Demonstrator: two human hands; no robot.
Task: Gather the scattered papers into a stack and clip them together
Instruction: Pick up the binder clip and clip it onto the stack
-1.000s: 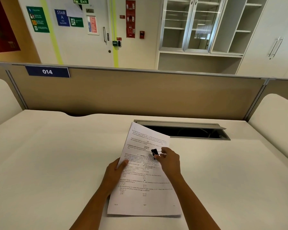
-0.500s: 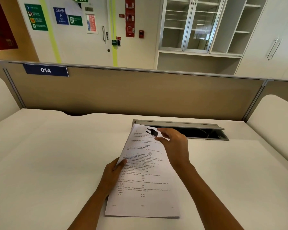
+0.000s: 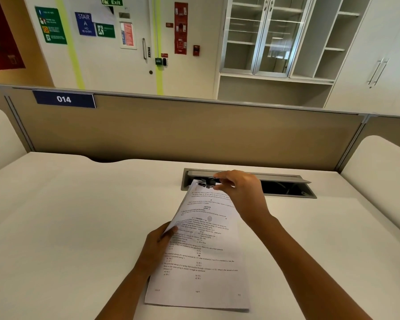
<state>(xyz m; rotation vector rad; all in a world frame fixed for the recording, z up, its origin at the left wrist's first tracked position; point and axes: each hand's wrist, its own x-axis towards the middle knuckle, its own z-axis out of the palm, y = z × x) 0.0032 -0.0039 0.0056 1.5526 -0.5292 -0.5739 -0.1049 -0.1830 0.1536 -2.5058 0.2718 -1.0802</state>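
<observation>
Upper centre, my right hand (image 3: 238,192) pinches the binder clip (image 3: 207,183) atop the paper stack (image 3: 201,250), left hand (image 3: 157,243) gripping its edge; a shallow bite could miss sheets.

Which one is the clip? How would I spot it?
Look at the white desk, then the printed paper stack in its middle. At the stack's far edge, the right hand pinches the clip: small and solid black, unlike the white pages around it.

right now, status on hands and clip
Left hand grips paper stack by left edge. Right hand pinches binder clip at its top edge. Open cable hatch just behind, not blocking.
</observation>
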